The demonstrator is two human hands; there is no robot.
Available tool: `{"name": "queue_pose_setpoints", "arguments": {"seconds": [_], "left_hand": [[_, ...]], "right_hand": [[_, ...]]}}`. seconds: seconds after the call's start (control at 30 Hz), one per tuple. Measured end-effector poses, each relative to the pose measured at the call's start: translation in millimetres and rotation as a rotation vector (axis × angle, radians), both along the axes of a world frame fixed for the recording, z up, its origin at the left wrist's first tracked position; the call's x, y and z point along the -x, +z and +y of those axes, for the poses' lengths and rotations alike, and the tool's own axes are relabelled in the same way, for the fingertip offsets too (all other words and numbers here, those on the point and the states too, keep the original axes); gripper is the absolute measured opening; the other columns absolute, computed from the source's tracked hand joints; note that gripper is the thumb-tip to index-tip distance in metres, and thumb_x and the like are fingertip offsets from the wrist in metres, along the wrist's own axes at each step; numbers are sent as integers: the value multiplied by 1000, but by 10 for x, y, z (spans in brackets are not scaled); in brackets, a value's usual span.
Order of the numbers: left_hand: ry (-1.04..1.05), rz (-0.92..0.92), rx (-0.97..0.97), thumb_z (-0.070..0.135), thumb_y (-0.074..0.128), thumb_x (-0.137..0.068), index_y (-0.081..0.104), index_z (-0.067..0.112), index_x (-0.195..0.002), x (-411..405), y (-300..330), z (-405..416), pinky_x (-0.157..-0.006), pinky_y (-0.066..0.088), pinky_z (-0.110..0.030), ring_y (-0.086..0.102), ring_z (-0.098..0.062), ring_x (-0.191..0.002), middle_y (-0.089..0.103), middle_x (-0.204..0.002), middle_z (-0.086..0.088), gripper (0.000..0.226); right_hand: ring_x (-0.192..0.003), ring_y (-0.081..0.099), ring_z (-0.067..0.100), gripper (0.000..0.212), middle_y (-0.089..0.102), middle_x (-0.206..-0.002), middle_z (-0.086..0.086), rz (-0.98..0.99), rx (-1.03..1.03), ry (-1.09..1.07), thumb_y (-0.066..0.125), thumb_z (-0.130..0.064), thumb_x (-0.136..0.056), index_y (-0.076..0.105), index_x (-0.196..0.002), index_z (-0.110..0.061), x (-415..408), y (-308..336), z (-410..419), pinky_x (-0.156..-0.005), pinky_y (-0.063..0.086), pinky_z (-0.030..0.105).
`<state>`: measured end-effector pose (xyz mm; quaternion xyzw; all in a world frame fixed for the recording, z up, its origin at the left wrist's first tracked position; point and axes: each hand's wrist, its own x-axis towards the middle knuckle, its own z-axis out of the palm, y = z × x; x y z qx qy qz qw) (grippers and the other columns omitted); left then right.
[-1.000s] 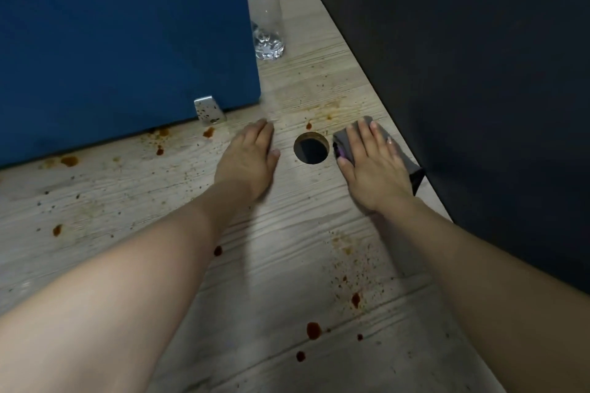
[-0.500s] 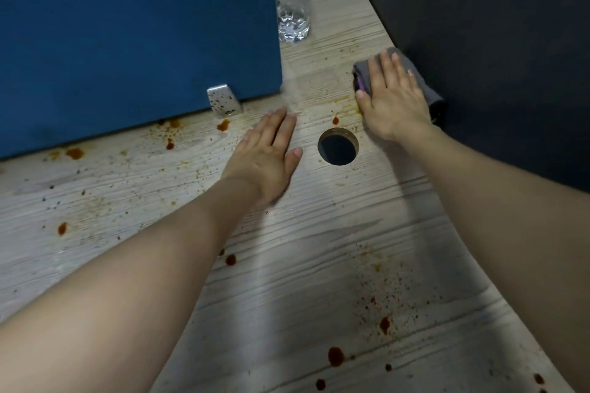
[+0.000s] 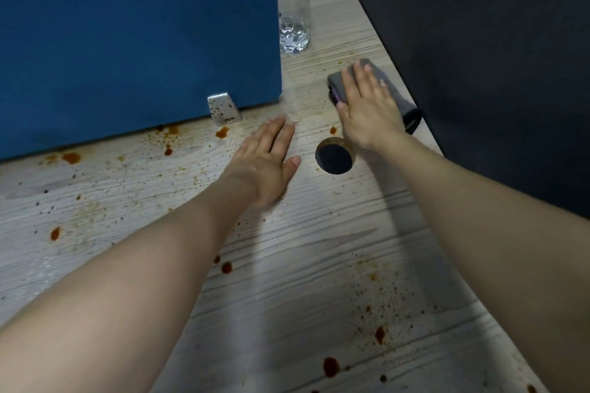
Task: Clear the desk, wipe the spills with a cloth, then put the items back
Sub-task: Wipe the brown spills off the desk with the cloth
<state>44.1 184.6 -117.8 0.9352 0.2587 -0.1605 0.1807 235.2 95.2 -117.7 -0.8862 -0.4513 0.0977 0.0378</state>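
My right hand (image 3: 367,112) lies flat with straight fingers on a folded grey cloth (image 3: 394,91), pressing it onto the pale wood-grain desk (image 3: 303,249) just beyond the round cable hole (image 3: 335,158). My left hand (image 3: 268,163) rests palm down on the desk left of that hole, fingers straight. Brown spill drops (image 3: 330,366) dot the desk near the front, and more brown spots (image 3: 71,157) lie along the foot of the blue partition.
A blue partition (image 3: 137,35) with a spattered metal bracket (image 3: 223,107) stands at the back left. A clear plastic water bottle (image 3: 293,9) stands behind its edge. A dark panel (image 3: 495,57) runs along the desk's right side.
My right hand slid the cloth away from me, from beside the hole to beyond it, then stayed about there. My left hand has kept its place left of the hole.
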Motion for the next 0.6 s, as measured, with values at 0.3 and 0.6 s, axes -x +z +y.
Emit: {"name": "queue_pose_setpoints", "arguments": {"seconds": [0.3,0.6], "left_hand": [[-1,20,10,49,14,-100,-16,26,-149,-14,1,9,-116,-8,-34,-19,-13,-144,-23,-156,8,62],[0,28,12,49,13,-100,-18,26,-148,-10,37,3,-114,-10,-32,-22,-12,-143,-25,-155,8,62]], "right_hand": [[-140,25,27,48,25,-154,8,45,-328,-187,46,-14,-96,36,-143,-11,11,-26,-225,-113,26,38],[-146,2,22,53,3,-159,9,97,-136,-165,36,-14,-101,16,-150,-11,-526,28,414,-117,4,30]]}}
